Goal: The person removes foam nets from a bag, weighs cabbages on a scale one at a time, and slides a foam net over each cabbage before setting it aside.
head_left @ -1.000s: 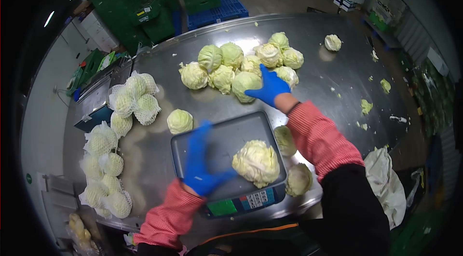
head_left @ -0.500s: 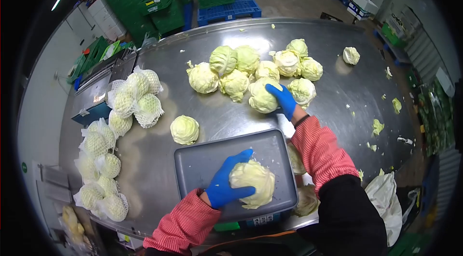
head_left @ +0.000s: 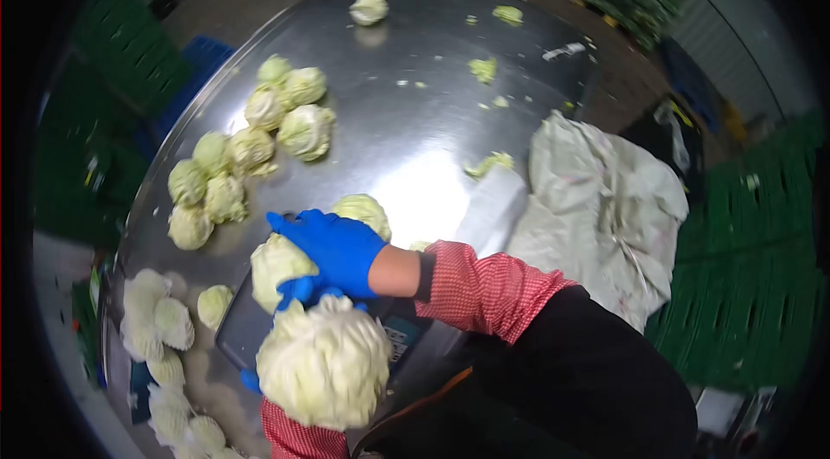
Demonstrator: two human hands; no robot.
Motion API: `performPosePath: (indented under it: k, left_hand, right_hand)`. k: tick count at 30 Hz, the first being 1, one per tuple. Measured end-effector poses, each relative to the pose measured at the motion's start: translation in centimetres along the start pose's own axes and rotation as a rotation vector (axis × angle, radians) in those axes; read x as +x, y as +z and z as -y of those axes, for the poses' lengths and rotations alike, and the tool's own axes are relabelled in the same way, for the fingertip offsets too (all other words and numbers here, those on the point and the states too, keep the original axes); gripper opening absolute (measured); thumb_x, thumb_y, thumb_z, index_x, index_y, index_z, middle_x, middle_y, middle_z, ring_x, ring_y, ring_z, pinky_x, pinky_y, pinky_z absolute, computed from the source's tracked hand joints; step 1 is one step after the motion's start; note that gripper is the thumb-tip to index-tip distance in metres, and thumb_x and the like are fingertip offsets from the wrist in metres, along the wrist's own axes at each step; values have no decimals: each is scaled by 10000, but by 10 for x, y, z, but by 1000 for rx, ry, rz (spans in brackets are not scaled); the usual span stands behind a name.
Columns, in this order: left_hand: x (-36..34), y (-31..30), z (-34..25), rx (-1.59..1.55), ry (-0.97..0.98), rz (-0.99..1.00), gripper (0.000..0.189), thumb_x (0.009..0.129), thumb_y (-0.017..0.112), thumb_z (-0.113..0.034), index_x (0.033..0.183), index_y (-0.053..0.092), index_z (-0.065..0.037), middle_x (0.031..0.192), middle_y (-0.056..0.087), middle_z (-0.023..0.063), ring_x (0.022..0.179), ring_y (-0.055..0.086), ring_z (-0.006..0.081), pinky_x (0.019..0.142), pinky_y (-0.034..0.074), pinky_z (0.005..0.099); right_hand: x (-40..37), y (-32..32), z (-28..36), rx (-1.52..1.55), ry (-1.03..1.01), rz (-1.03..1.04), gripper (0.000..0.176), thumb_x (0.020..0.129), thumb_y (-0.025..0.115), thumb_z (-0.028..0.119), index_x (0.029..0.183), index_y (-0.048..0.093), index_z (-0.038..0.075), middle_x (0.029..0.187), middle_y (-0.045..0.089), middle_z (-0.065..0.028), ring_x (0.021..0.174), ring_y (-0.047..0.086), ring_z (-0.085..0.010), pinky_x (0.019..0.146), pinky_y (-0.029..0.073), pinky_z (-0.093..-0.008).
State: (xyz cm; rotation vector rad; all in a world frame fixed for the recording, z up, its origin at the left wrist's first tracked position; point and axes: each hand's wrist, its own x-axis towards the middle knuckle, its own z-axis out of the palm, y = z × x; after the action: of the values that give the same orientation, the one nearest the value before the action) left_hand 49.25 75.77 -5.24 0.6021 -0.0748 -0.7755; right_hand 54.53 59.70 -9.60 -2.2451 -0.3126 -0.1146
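While the right hand lies over one cabbage at the scale, the left hand holds another up close to the camera. This raised cabbage hangs above the near edge of the scale and hides almost the whole left hand. Only a strip of blue glove shows at its lower left edge, with the red sleeve under it, so I cannot tell how the fingers lie.

The right hand, also in a blue glove, is cupped on top of the second cabbage, with its fingers stretched across it. That head sits at the far edge of the scale's grey tray. I cannot tell whether it rests on the tray or on the steel table.

Just beyond the scale, behind the right hand, sits a third cabbage. Farther beyond the scale and to its left is a pile of cabbages. Netted cabbages lie close on the scale's left side.

Well beyond the scale, near the far rim of the table, a lone cabbage stands apart, and leaf scraps are scattered near it. To the right of the scale, a white sack slumps over the table's edge, and green crates stand past it.
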Motion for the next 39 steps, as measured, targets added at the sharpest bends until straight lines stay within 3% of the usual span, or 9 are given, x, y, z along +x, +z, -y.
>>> performPosePath:
  k: [4,7,13,18,21,24,27,32,39]
  left_hand:
    - [33,2,29,72,-86,106,639,896,402,-521,1343,350,-66,1324,417,137,1202,424,286,1021,344,426]
    - [82,3,70,227,-181,54,642,914,386,-526,1333,366,-40,1307,465,115,1188,465,266,1012,371,384]
    - [176,-55,163,513,-214,-99,557,866,583,-335,1319,393,-74,1251,485,116,1157,472,234,978,384,341]
    - [207,-69,180,829,-214,-546,709,765,703,-304,1359,366,-115,1241,472,177,1154,457,298,981,371,381]
    - [209,-76,178,1316,86,-468,682,761,706,-284,1347,396,-125,1198,482,191,1107,470,313,947,382,393]
    - [188,-61,174,1313,296,-282,616,803,668,-244,1341,403,-104,1197,485,185,1085,473,301,944,374,372]
    - [158,-23,157,959,39,-155,397,867,596,-143,1249,510,-79,1178,560,85,1100,512,194,954,393,309]
    - [126,25,115,1379,599,130,621,798,684,-233,1341,413,-101,1253,520,114,1123,513,225,940,401,325]
    - [79,26,71,937,-57,-35,454,827,646,-322,1160,535,-34,951,625,53,845,604,137,769,478,271]
  right_hand:
    - [-73,-78,-31,1215,396,197,725,867,473,570,1372,332,69,1217,513,-139,1082,508,-204,890,426,-331]
    - [-127,-82,-44,520,360,-107,682,910,364,570,1350,350,48,1241,507,-137,1148,478,-217,954,391,-318]
    - [-172,-68,-145,788,698,-440,565,932,354,513,1203,515,44,1046,621,-138,895,608,-231,855,452,-319]
    - [-170,-67,-183,-306,698,-342,507,876,474,444,1167,529,32,1101,574,-177,989,567,-293,868,439,-388]
    - [-177,-104,-192,-683,826,-522,559,799,558,492,1140,547,50,1103,558,-167,1017,547,-292,857,435,-406]
    - [-198,-99,-250,-671,930,-126,479,726,640,459,1025,619,85,916,628,-135,839,610,-281,712,467,-406]
    - [-197,-104,-239,-738,626,-406,257,750,619,316,900,623,107,822,613,-114,767,595,-312,671,455,-426]
    - [-159,-156,-68,-542,-22,-430,217,750,680,115,947,604,63,823,577,-86,746,557,-239,662,418,-336]
    - [-118,-95,-46,297,218,-516,177,812,659,77,961,601,2,779,559,-7,687,497,-70,632,418,-206]
